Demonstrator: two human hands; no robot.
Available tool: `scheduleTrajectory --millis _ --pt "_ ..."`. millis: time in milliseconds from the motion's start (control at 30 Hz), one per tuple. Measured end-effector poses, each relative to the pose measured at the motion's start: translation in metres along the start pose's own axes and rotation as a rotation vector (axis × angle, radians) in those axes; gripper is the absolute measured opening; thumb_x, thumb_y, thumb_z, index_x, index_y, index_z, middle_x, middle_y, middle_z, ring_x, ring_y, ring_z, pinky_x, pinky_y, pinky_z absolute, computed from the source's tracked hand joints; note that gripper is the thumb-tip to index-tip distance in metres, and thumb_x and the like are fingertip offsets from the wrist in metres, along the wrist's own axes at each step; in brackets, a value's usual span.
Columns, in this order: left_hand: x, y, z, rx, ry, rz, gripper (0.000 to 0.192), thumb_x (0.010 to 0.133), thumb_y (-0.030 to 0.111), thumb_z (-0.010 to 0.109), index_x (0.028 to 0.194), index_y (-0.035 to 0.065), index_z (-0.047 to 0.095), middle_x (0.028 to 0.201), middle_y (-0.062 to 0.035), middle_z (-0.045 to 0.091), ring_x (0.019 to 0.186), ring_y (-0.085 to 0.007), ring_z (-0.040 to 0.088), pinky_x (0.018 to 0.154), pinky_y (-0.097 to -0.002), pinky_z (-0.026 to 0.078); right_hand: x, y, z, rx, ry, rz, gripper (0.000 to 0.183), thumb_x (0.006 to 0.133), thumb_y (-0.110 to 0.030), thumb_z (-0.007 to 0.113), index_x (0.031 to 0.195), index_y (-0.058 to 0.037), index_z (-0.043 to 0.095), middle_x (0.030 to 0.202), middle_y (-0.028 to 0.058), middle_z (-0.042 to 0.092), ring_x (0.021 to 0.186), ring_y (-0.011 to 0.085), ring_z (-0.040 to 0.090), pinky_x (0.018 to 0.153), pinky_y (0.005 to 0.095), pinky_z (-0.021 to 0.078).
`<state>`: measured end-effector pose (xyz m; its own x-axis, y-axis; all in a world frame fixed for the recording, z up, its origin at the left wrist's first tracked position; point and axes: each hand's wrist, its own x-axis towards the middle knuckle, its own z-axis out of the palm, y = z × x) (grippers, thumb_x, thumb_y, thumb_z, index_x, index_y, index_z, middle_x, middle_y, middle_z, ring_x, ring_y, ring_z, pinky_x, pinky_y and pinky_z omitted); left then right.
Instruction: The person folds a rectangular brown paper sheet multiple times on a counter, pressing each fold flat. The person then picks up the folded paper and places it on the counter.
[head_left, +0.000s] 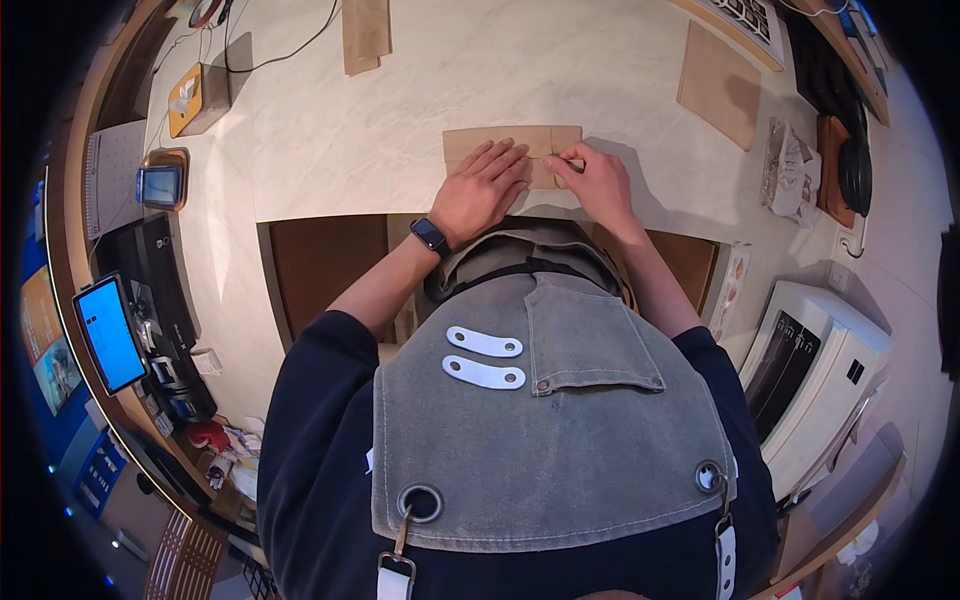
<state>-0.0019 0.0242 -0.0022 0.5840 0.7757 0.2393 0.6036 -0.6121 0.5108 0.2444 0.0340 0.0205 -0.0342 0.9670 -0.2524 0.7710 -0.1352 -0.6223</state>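
Note:
A folded piece of brown kraft paper (517, 139), possibly a paper bag, lies flat near the front edge of the pale counter (360, 161). My left hand (480, 187) rests palm down on its left and middle part, fingers stretched out. At the paper's right part, my right hand (598, 180) pinches a fold between thumb and forefinger. A vertical crease runs down the paper close to the right fingertips. The paper under my left hand is hidden. A dark smartwatch (430, 234) sits on my left wrist.
Flat brown paper pieces lie at the back (366, 37) and back right (720, 86). On the left are a tissue box (199, 101), a small device (161, 185) and a lit tablet screen (111, 334). A plastic bag (790, 172) and a white appliance (817, 367) stand at right.

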Motion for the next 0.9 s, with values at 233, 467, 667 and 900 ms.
scheduleTrajectory --millis 233,467,667,900 --pt "-0.005 -0.005 0.002 -0.056 0.012 -0.004 0.038 0.107 0.024 0.069 0.139 0.0040 0.072 0.152 -0.0122 0.067 0.147 -0.0323 0.059 0.129 -0.0484 0.043 -0.001 -0.003 -0.001 -0.005 0.001 0.011 0.042 0.098 -0.051 0.081 0.106 -0.0092 0.082 0.089 0.0109 0.081 0.074 0.0312 0.075 0.070 0.0425 0.0553" --pt "-0.009 -0.008 0.005 -0.050 0.004 0.016 0.040 0.107 0.024 0.070 0.142 0.0027 0.071 0.156 -0.0129 0.065 0.150 -0.0314 0.056 0.129 -0.0483 0.042 -0.004 0.004 0.009 -0.032 0.126 -0.050 0.040 0.097 -0.049 0.082 0.103 -0.0101 0.080 0.086 0.0100 0.080 0.072 0.0318 0.074 0.070 0.0423 0.0563" --pt "-0.011 -0.010 0.007 -0.029 0.012 0.027 0.042 0.107 0.024 0.070 0.144 0.0019 0.070 0.157 -0.0134 0.065 0.151 -0.0317 0.056 0.130 -0.0483 0.041 -0.011 0.008 0.006 -0.101 0.344 -0.212 0.037 0.099 -0.040 0.080 0.121 -0.0102 0.075 0.124 0.0124 0.076 0.111 0.0326 0.073 0.091 0.0460 0.0545" --pt "0.002 -0.020 0.011 -0.001 0.029 0.041 0.044 0.108 0.024 0.069 0.144 0.0002 0.069 0.156 -0.0154 0.065 0.151 -0.0330 0.055 0.130 -0.0488 0.040 -0.026 0.007 0.026 -0.287 0.165 -0.639 0.074 0.104 -0.050 0.070 0.155 0.0015 0.056 0.162 0.0198 0.055 0.155 0.0389 0.048 0.130 0.0550 0.0325"
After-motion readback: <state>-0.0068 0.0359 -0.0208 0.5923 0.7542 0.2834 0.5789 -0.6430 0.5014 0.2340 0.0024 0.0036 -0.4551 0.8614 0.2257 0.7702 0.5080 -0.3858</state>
